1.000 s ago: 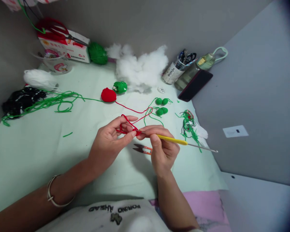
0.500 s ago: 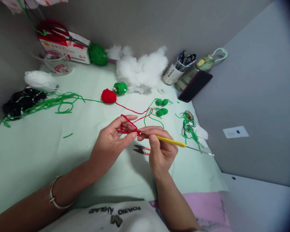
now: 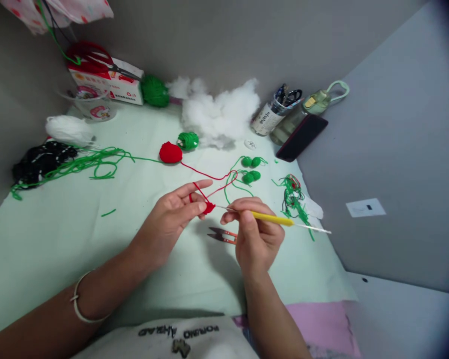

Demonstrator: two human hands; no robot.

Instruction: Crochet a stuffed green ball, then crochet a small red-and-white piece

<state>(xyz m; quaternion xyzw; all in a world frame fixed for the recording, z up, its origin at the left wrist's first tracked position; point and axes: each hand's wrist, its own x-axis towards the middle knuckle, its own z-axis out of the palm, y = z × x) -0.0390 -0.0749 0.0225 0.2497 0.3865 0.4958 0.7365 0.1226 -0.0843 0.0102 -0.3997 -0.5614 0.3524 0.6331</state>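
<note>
My left hand (image 3: 168, 214) pinches a small red crocheted piece (image 3: 209, 207) between thumb and fingers, with red yarn looped over the raised index finger. My right hand (image 3: 256, 232) grips the yellow handle of a crochet hook (image 3: 272, 218); its thin metal tip points left and meets the red piece. A strand runs from the red piece back to a red yarn ball (image 3: 170, 153). Small scissors (image 3: 223, 235) lie on the cloth under my right hand's fingers. Two pairs of small green balls (image 3: 251, 176) with green tails rest beyond my hands.
White stuffing (image 3: 220, 112) lies at the back beside green yarn (image 3: 155, 90). A pen cup (image 3: 266, 118), bottle (image 3: 316, 101) and dark phone (image 3: 302, 137) stand back right. Yarn scraps (image 3: 294, 199) lie right; tangled green strands (image 3: 105, 157) and black yarn (image 3: 41, 162) lie left.
My right hand has moved a little right and away from my left fingers, drawing the hook back. More of the red piece and the hook's metal shaft shows. The view has shifted slightly.
</note>
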